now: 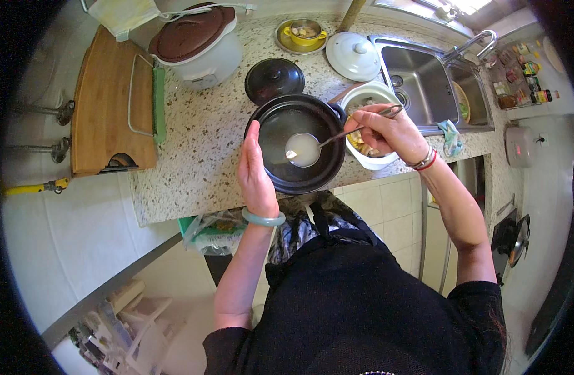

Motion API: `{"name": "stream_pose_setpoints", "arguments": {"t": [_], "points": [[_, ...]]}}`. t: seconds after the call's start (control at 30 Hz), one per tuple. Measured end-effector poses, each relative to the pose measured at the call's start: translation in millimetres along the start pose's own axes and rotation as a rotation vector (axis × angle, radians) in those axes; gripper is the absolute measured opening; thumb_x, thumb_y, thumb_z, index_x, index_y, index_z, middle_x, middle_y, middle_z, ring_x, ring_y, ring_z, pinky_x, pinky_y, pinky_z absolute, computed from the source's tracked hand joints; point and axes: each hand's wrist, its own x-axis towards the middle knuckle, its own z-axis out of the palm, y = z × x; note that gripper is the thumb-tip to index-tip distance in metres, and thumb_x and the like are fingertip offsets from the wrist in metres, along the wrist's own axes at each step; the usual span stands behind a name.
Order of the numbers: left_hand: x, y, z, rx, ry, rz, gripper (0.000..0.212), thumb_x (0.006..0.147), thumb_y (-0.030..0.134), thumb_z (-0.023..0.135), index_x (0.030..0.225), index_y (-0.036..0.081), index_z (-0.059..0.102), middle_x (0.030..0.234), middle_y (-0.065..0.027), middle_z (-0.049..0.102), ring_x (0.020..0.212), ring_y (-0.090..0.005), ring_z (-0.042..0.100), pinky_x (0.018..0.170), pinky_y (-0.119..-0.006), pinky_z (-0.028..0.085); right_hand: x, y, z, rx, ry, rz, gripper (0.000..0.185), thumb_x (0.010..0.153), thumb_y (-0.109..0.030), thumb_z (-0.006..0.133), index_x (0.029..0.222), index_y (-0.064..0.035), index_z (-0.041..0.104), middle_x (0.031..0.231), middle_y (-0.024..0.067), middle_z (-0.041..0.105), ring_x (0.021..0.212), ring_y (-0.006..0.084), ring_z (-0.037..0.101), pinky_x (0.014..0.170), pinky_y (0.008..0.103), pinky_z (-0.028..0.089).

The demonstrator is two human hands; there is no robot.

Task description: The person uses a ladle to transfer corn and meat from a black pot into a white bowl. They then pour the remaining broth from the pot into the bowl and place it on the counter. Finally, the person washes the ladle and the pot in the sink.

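Note:
A metal ladle (332, 139) is held by its handle in my right hand (385, 131). Its bowl, filled with pale cloudy broth and a small whitish piece, is inside a black cooking pot (336, 173). My left hand (256, 176) is upright against the pot's left side, palm towards it, fingers extended and not wrapped around anything. To the pot's right, partly under my right hand, stands a white lidded-style pot without its lid (378, 164), holding corn pieces and other food. Behind the black pot lies a black lid (274, 80); a white lid (353, 56) rests beside the sink.
At the back are a white cooker with a brown lid (195, 33) and a yellow bowl of food (305, 33) on a plate. A steel sink (420, 84) with a cloth (450, 138) is at right. Wooden chopping boards (108, 108) stand left. The counter's front edge is near my body.

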Motion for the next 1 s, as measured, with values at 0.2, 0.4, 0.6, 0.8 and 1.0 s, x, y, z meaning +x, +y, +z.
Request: {"name": "stream_pose_setpoints", "arguments": {"t": [0.2, 0.4, 0.6, 0.8, 1.0], "points": [[0.8, 0.2, 27.0, -0.025, -0.104, -0.008, 0.048, 0.102, 0.030, 0.031, 0.137, -0.002, 0.037, 0.143, -0.0131, 0.037, 0.137, -0.0207, 0.028, 0.114, -0.037, 0.015, -22.6, -21.5, -19.7, 0.051, 0.115, -0.051, 0.027, 0.093, -0.019, 0.050, 0.087, 0.0019, 0.067, 0.053, -0.0019, 0.049, 0.038, 0.0018, 0.034, 0.035, 0.0188, 0.021], [-0.3, -9.4, 66.0, -0.088, -0.234, -0.043, 0.048, 0.101, 0.031, 0.032, 0.137, -0.001, 0.038, 0.143, -0.0112, 0.038, 0.136, -0.0192, 0.029, 0.114, -0.036, 0.015, -45.2, -14.2, -64.7, 0.061, 0.233, -0.123, 0.029, 0.095, -0.024, 0.048, 0.089, -0.0016, 0.065, 0.054, -0.0039, 0.044, 0.039, 0.0006, 0.029, 0.036, 0.0191, 0.017], [-7.4, -19.5, 94.6, -0.104, -0.263, -0.110, 0.048, 0.101, 0.030, 0.034, 0.136, -0.001, 0.039, 0.142, -0.0109, 0.040, 0.134, -0.0187, 0.033, 0.113, -0.035, 0.019, -61.9, 19.5, -106.6, 0.106, 0.347, -0.156, 0.027, 0.094, -0.023, 0.050, 0.090, -0.0021, 0.065, 0.054, -0.0039, 0.045, 0.040, 0.0005, 0.030, 0.037, 0.0178, 0.019], [-16.1, -32.4, 102.4, -0.063, -0.268, -0.120, 0.046, 0.101, 0.028, 0.034, 0.135, -0.002, 0.041, 0.140, -0.0118, 0.042, 0.131, -0.0186, 0.036, 0.111, -0.032, 0.022, -57.2, 56.6, -109.1, -0.023, 0.535, -0.088, 0.028, 0.095, -0.025, 0.049, 0.090, -0.0034, 0.066, 0.054, -0.0032, 0.049, 0.040, 0.0009, 0.034, 0.037, 0.0174, 0.023], [-23.9, -35.0, 108.3, -0.014, -0.240, -0.094, 0.044, 0.101, 0.026, 0.036, 0.132, -0.006, 0.044, 0.134, -0.0134, 0.048, 0.126, -0.0184, 0.042, 0.107, -0.029, 0.028, -57.7, 83.9, -88.1, -0.432, 0.642, -0.270, 0.022, 0.094, -0.018, 0.052, 0.091, -0.0036, 0.068, 0.059, 0.0063, 0.060, 0.052, 0.0102, 0.058, 0.050, 0.0256, 0.046]]}}
